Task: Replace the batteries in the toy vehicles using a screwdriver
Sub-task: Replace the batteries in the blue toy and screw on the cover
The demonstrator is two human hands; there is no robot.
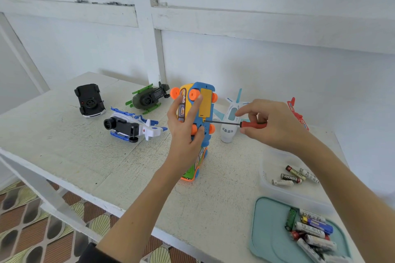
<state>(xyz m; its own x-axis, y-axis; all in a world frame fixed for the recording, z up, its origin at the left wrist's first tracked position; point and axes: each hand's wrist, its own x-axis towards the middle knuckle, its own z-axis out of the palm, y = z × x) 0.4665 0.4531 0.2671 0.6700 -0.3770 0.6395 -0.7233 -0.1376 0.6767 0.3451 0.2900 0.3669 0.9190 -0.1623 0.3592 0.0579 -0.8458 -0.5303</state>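
Observation:
A yellow, blue and orange toy bus (205, 102) stands on its end on the white table (74, 156), its underside facing me. My left hand (186, 126) grips it from the left, fingers laid across the wheels. A yellow battery cover (205, 102) sits closed on the underside. My right hand (271, 124) pinches the red handle of a screwdriver (252, 124). Its dark shaft lies level, and the tip meets the screw just below the cover.
Behind the bus lie a white toy plane (229, 121) and a red toy (298, 113). To the left are a black car (89, 100), a green vehicle (149, 98) and a blue-white one (132, 126). A clear box (275, 166) and a teal lid (269, 239) hold several batteries.

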